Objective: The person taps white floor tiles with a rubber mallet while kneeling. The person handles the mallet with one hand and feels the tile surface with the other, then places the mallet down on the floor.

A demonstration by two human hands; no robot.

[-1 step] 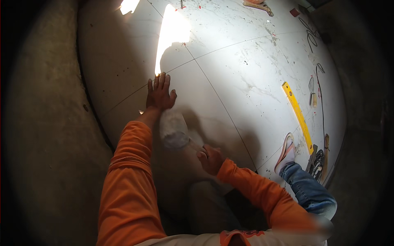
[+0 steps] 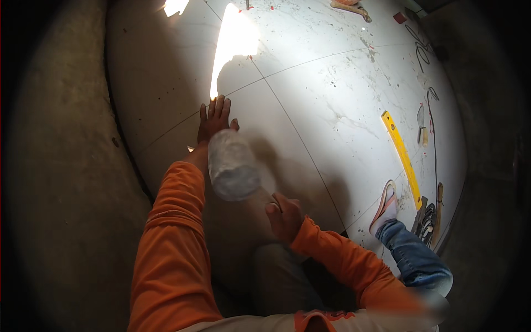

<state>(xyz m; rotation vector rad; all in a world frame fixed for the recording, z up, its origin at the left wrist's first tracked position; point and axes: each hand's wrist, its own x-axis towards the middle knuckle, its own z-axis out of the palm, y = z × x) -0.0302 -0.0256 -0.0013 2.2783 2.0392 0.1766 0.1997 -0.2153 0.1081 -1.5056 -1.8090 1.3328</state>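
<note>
My left hand (image 2: 214, 119) lies flat on a large pale floor tile (image 2: 260, 113), fingers spread and pointing away from me. A patch of bright light touches its fingertips. In my right hand (image 2: 286, 217) is the handle of a mallet (image 2: 235, 169), the fingers wrapped round it. The mallet's thick, whitish-grey head is blurred and hovers over the tile just below my left hand, hiding part of that hand's heel and wrist. Its shadow falls on the tile to the right.
To the right lie a yellow spirit level (image 2: 402, 160), a trowel (image 2: 422, 126) and a dark cable (image 2: 433, 133). A sandalled foot (image 2: 384, 207) rests near the level's lower end. Bare rough floor (image 2: 66, 177) runs along the left, beyond the tile edge.
The mallet head has risen toward me and looks larger, now overlapping the base of my left hand. My left hand stays in place.
</note>
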